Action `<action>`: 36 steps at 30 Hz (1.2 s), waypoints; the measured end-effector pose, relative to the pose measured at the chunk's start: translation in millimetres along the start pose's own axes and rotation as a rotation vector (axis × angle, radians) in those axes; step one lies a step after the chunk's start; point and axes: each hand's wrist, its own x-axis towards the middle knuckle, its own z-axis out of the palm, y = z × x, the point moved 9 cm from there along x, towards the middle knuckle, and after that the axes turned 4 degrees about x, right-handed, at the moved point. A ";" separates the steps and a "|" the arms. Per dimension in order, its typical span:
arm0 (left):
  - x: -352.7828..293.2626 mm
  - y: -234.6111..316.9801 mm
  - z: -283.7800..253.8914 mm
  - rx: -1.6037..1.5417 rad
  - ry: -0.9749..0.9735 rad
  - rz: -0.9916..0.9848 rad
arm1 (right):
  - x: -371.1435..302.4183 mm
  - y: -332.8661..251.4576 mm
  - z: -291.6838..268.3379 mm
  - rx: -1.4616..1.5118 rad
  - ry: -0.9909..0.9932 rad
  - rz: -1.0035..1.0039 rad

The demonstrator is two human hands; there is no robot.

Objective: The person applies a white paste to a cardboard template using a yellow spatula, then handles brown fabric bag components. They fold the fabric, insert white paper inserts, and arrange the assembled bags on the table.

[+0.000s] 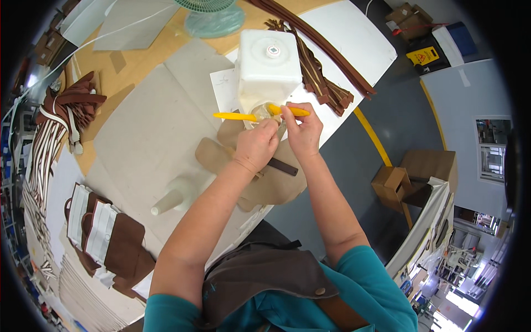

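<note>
My right hand [303,128] is closed on a yellow stick-like handle [293,111], pinched between thumb and fingers. My left hand [258,143] is curled closed beside it; whatever it may hold is hidden under the fingers. Just beyond both hands is a small clear cup [259,112], partly covered. A second yellow piece [234,116] points left from the cup; whether the two yellow parts join cannot be seen. Behind the cup stands a white plastic container [269,63] with a round cap. Beneath my hands lie tan flat pieces [276,187] and a dark brown strip [285,167].
A translucent cone-topped bottle [171,200] stands left of my left forearm. Brown bags [119,238] lie farther left, near bundled brown strips [77,105]. More brown strips [321,83] lie at the far right of the table, and a green fan [213,16] stands behind.
</note>
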 end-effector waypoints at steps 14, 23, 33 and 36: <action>-9.5 -5.2 3.0 0.047 -0.030 -0.001 | 6.9 0.7 2.1 0.007 -0.007 -0.005; -26.8 -0.8 -4.4 -0.087 -0.054 -0.005 | 8.8 0.6 -1.3 0.038 0.013 0.019; -2.6 -6.3 -1.4 0.063 -0.076 -0.200 | 14.9 -2.5 9.6 0.079 -0.081 0.097; 11.1 -4.7 3.2 0.144 -0.140 -0.263 | 21.7 -1.4 8.6 0.002 -0.167 0.163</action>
